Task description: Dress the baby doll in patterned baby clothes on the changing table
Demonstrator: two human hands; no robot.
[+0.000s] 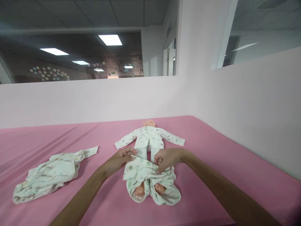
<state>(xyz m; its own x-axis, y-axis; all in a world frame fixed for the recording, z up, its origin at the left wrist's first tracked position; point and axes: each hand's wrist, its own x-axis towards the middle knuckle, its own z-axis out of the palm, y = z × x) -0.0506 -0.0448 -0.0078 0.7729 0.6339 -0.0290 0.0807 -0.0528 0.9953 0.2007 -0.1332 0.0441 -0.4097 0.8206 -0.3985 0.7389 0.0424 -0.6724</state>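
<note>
A baby doll [149, 123] lies on its back in a white printed long-sleeved top [150, 137], arms spread wide. Bunched around its lower legs are white patterned baby pants [141, 169], and both doll feet [139, 190] show at the leg openings. My left hand [122, 159] pinches the waistband on the left side, thumb and fingers closed on the cloth. On the other side, my right hand [166, 159] has its fingers curled and closed on the waistband near the doll's right-hand-side leg.
A crumpled white printed baby garment [51, 174] lies to the left on the pink sheet [98, 201]. White walls [94, 100] border the bed surface at the back and right, with windows above them.
</note>
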